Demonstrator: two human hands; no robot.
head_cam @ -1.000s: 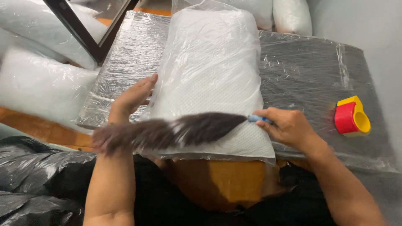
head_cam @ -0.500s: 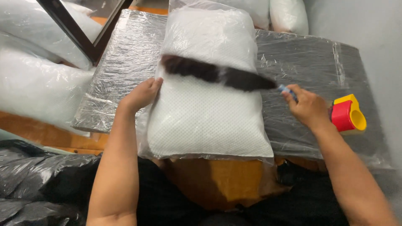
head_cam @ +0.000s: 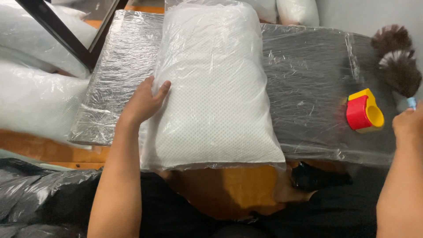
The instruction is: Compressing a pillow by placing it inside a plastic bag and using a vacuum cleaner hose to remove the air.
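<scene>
A white pillow [head_cam: 211,83] sealed in clear plastic lies lengthwise on a plastic-wrapped grey table top [head_cam: 308,83]. My left hand [head_cam: 143,102] rests flat on the pillow's left edge, fingers apart. My right hand [head_cam: 409,125] is at the far right edge, closed around the light blue handle of a dark feather duster [head_cam: 396,59], whose brown and white feathers stand up over the table's right end. A red and yellow tape dispenser [head_cam: 364,111] sits just left of my right hand.
More bagged white pillows [head_cam: 33,97] are piled at the left and at the back [head_cam: 297,11]. A dark metal frame [head_cam: 66,35] crosses the upper left. Black plastic sheeting [head_cam: 39,198] lies low at the left. An orange-brown surface [head_cam: 229,189] shows under the table's near edge.
My right hand has swept the feather duster off the pillow, from its near end up across it and out to the far right. My left hand stayed on the pillow's left edge.
</scene>
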